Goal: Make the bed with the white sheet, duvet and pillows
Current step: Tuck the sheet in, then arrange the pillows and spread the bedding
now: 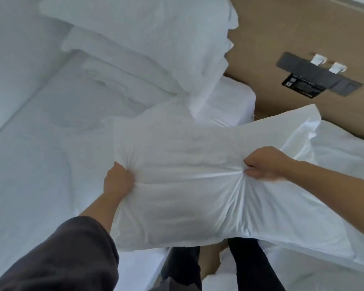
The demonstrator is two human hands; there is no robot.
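Observation:
I hold a white pillow [177, 164] in the air between two beds. My left hand [119, 181] grips its left edge, fingers curled into the fabric. My right hand [265, 163] pinches a bunch of the pillowcase near the right side, and creases fan out from that pinch. The loose end of the case trails off to the right. On the left bed, a white sheet [40, 143] covers the mattress. Another white pillow [156, 34] lies at the head of that bed, on top of folded white bedding [114, 66].
A brown headboard wall [282, 28] runs along the top right, carrying a dark switch panel [315, 76]. A second white bed [345, 164] lies to the right. My dark trouser legs [246, 265] stand in the narrow gap between the beds.

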